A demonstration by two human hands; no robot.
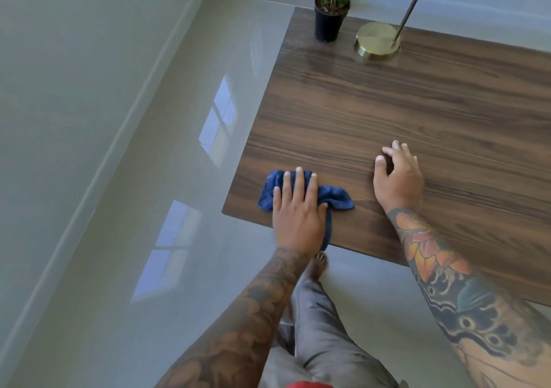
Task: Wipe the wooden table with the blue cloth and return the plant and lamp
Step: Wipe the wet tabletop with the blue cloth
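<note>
Blue cloth: bunched at the near left corner of the wooden table, one end hanging past the near edge; it sits there, I judge, because the wipe is working along this corner.

Left hand: lies flat on the cloth, fingers straight and slightly spread, thumb tucked against the fabric's right side; the flat palm likely spreads pressure so the cloth drags evenly.

Cloth under the palm: hidden, so how it is folded cannot be told.

Plant: a black pot with green leaves, upright at the far left corner of the table, just beside the lamp; probably parked there to leave the middle free, or already put back, which I cannot tell.

Right hand: holds nothing, fingers loosely curled with tips on or just over the wood, well apart from the cloth; it looks like a brace for balance.

Lamp: round brass base on the far edge, thin stem slanting up and right.

Cut off: the lamp's head and the plant's upper leaves run out of the top of the view; the table's right side is out of view too.

Hard to make out: whether the wood is damp or dusty; only a faint sheen shows near the pot.

Stage: wiping seems under way, near corner in hand.
</note>
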